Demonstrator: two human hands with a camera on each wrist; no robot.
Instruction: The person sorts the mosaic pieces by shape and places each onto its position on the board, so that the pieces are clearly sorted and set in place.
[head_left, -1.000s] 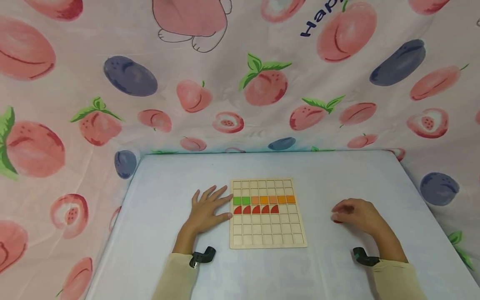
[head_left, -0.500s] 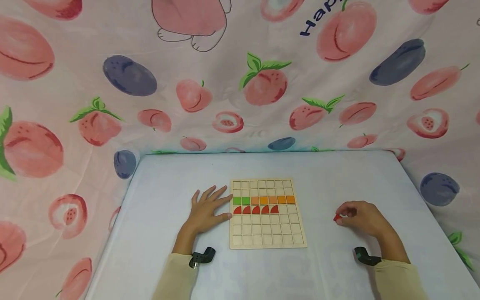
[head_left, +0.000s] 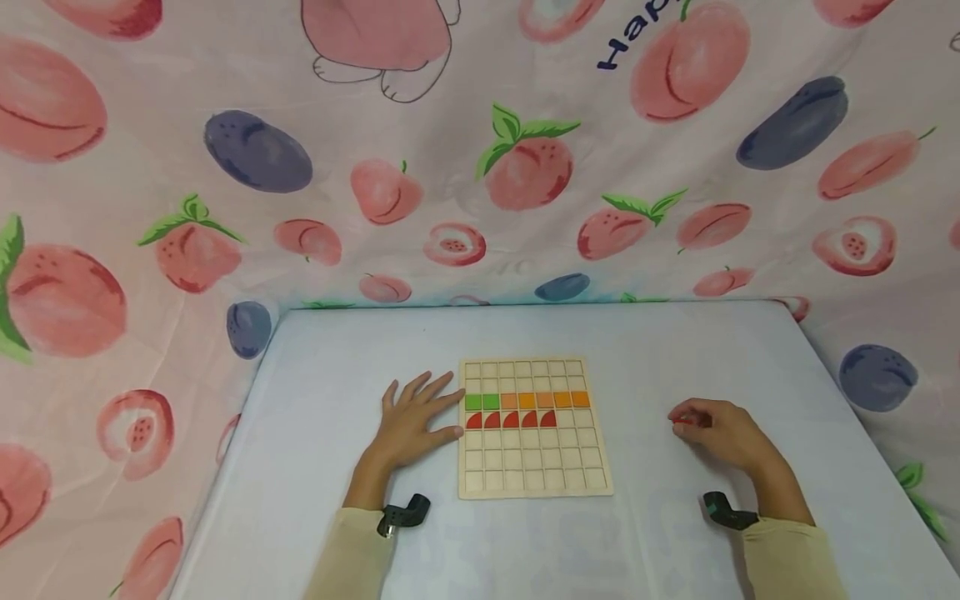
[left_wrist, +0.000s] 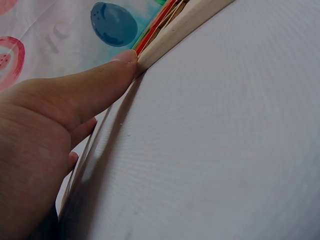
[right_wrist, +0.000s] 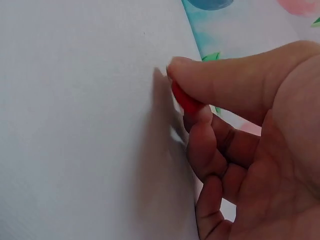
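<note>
A wooden grid board (head_left: 536,458) lies flat in the middle of the white table. One of its rows holds green and orange square tiles (head_left: 528,401); the row below has several red quarter-circle tiles (head_left: 511,420) from the left, then bare cells. My left hand (head_left: 411,425) rests at the board's left edge with fingers spread, thumb touching the wooden rim (left_wrist: 170,42). Off to the right of the board, my right hand (head_left: 722,431) pinches a small red tile (right_wrist: 186,100) between thumb and fingertips, just above the table. The thumb hides part of that tile's shape.
A white cloth covers the table (head_left: 360,350). Behind and beside it hangs a fruit-printed curtain (head_left: 450,150). Each wrist wears a small black camera, the left camera (head_left: 406,512) and the right camera (head_left: 727,511).
My right hand has lifted slightly and turned the red tile between its fingers, staying right of the board. My left hand and the board stay as they were.
</note>
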